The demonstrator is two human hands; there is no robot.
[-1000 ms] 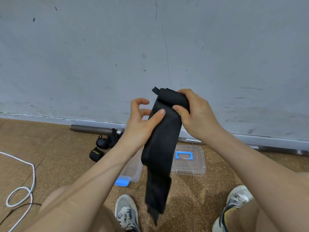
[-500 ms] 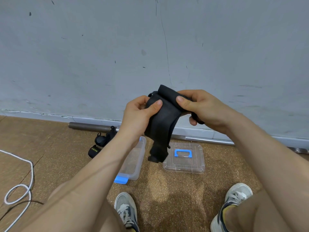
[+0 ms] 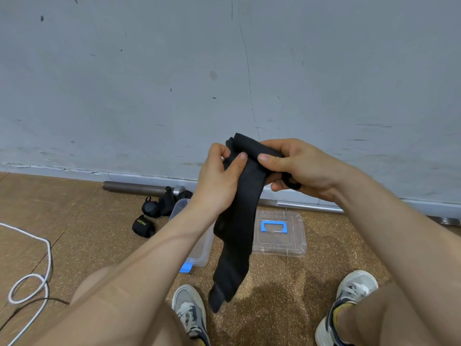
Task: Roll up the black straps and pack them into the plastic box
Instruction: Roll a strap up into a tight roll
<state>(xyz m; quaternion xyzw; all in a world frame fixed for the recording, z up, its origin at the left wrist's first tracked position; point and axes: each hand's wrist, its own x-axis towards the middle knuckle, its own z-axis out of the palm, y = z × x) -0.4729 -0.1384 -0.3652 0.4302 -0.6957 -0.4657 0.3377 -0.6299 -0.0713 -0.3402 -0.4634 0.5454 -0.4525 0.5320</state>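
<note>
A grey wall (image 3: 149,83) meets a cork floor (image 3: 274,295). A long black strap (image 3: 239,221) hangs in the air, its top end rolled; left hand (image 3: 219,181) and right hand (image 3: 299,168) both pinch that roll. Below, the open box (image 3: 200,255) sits beside its lid (image 3: 294,236), with rolled straps (image 3: 143,227) on the floor to its left

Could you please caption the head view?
Left hand and right hand grip a long black fabric strap above a clear plastic box.
</note>
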